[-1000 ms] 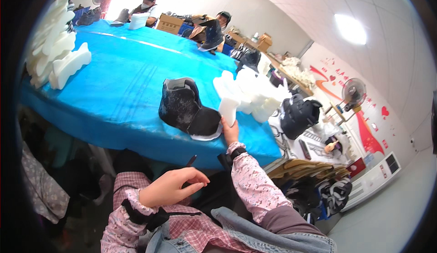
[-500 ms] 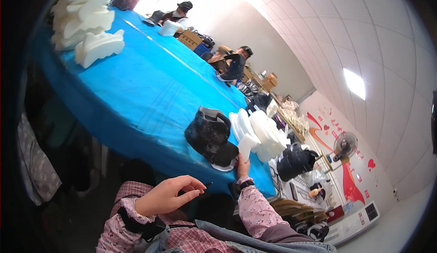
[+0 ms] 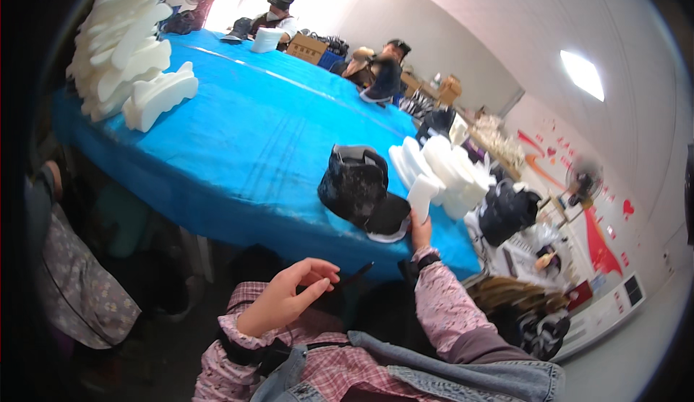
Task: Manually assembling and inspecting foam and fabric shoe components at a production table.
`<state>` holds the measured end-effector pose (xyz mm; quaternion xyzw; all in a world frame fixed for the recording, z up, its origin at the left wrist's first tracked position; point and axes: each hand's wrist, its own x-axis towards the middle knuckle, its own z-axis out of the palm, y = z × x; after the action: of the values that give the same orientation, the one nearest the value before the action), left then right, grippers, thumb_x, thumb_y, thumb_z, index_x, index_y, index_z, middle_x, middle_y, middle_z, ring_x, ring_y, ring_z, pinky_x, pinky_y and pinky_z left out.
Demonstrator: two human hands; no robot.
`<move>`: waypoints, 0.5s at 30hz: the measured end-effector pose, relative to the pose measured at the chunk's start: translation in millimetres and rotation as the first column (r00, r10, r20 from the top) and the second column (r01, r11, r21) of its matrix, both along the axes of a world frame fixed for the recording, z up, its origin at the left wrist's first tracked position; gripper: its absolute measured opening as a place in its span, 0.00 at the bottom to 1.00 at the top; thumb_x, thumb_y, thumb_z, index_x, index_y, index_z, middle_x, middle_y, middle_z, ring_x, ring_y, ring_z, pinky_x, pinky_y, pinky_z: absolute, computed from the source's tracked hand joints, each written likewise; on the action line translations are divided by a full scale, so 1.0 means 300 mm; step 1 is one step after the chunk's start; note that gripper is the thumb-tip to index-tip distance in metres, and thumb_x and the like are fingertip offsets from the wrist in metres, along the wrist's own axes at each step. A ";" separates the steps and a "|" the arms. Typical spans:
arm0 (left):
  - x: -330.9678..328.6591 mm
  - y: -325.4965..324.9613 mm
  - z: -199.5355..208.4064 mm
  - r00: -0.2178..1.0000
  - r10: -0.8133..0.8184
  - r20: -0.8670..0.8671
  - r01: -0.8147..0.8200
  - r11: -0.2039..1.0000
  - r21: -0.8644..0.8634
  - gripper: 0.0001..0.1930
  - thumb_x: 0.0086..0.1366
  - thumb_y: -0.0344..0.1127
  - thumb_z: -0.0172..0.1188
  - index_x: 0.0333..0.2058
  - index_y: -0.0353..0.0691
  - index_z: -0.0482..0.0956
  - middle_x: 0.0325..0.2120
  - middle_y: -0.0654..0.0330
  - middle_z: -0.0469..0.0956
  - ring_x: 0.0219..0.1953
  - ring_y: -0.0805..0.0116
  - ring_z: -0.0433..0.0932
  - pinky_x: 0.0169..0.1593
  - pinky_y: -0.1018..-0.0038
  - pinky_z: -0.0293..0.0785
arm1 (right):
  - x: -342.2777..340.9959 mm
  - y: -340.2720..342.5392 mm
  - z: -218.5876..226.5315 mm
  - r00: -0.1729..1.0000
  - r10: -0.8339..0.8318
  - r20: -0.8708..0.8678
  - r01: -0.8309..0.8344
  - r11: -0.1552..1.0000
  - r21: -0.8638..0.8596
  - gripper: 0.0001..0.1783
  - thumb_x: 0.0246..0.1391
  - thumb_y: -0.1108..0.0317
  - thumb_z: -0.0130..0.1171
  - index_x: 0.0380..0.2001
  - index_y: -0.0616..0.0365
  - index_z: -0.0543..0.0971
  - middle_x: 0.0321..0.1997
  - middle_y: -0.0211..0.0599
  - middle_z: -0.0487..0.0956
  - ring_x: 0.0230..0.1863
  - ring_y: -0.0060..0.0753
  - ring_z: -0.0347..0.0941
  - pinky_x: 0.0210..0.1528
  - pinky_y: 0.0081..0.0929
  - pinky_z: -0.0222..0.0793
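My right hand (image 3: 421,233) is at the near edge of the table, its fingers closed round the lower end of a white foam piece (image 3: 423,191). Its thumb side is close against the brim of a black cap (image 3: 354,181), which stands on the blue tabletop with its grey inside showing at the top. My left hand (image 3: 289,297) hovers in front of the table edge, above my lap, with fingers loosely bent and thumb apart. Just past its fingertips a thin dark stick (image 3: 358,275) shows; nothing is visible between thumb and fingers.
Stacked white foam pieces (image 3: 459,174) stand right of the cap, with a black bag-like item (image 3: 506,210) beyond. More foam (image 3: 119,48) is piled at the far left of the blue table (image 3: 217,142). Two people sit across it near a cardboard box (image 3: 306,48).
The whole view has shifted, so table and cap appear farther right. My right hand keeps its place beside the cap and foam piece. The left hand stays bent in front of the table.
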<state>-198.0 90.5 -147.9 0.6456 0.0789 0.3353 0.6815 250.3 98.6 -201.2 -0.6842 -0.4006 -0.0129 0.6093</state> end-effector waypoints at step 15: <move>0.453 0.507 -0.081 0.845 0.519 -0.129 -0.456 0.825 0.332 0.43 0.56 0.41 0.65 0.63 0.33 0.47 0.59 0.47 0.58 0.60 0.58 0.61 0.58 0.66 0.62 | -0.062 -0.053 0.075 0.851 0.292 -0.437 -0.176 0.942 0.287 0.28 0.57 0.47 0.53 0.44 0.65 0.72 0.33 0.40 0.80 0.27 0.24 0.75 0.29 0.19 0.71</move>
<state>-62.0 242.6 -172.2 0.7282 0.2649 0.4355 0.4581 231.6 82.7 -178.8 -0.5347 -0.3161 0.1820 0.7623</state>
